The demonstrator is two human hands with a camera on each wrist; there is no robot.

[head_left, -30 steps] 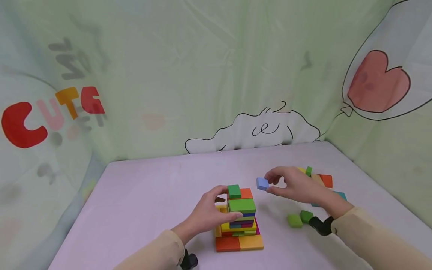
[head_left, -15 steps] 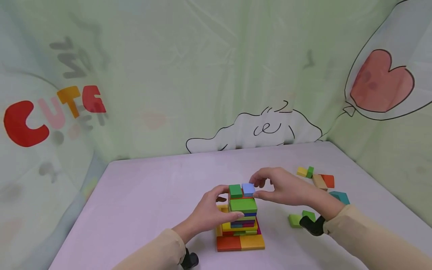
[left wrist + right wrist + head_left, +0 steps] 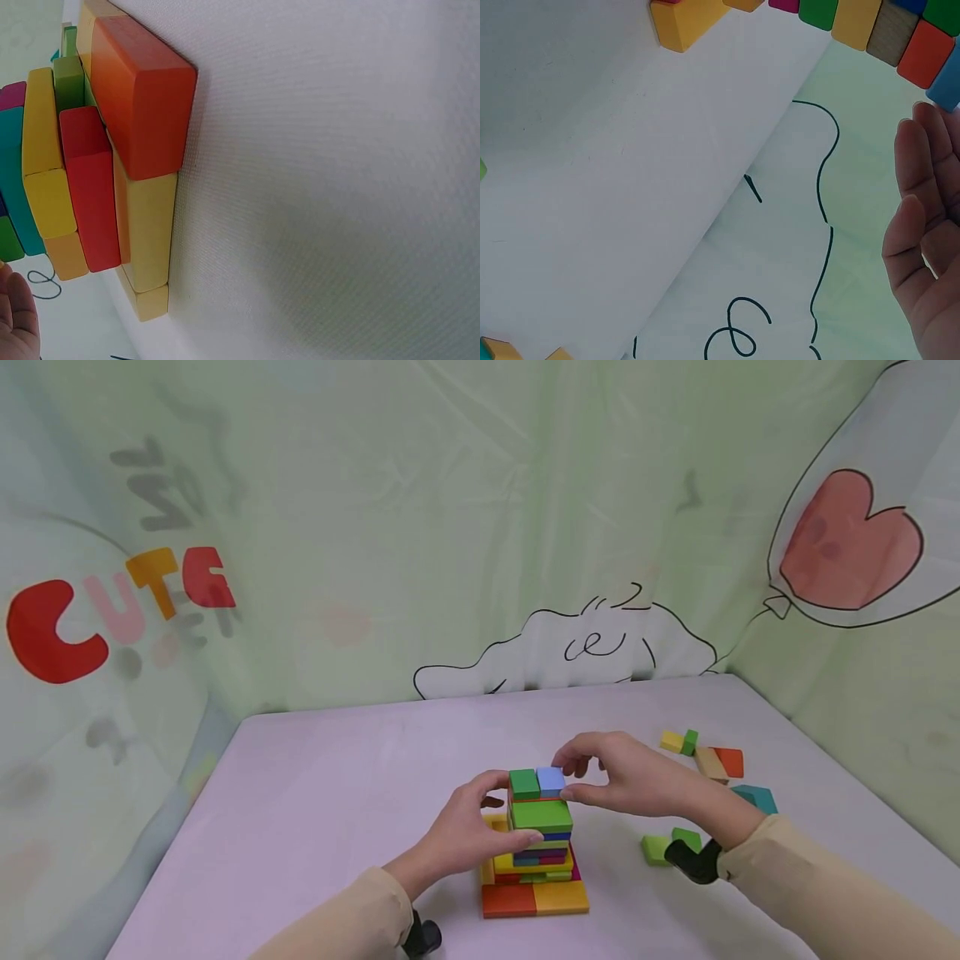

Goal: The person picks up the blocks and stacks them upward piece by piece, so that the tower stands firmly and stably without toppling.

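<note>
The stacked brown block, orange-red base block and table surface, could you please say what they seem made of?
Stacked brown block: apparently wood, thinly stained or bare, as grain streaks show. Orange-red base block: probably painted wood, smooth with slight sheen, though plastic is possible. Table surface: apparently matte woven cloth or textured sheeting, given its fine ribbing.

Light-blue block (image 3: 551, 782), green block (image 3: 524, 784).

Pale lilac surface (image 3: 337, 818) before me, block tower (image 3: 541, 815) standing well short of the far edge, two green blocks (image 3: 656, 850) between tower and right edge, loose mixed-colour blocks (image 3: 709, 763) toward the far right corner.
</note>
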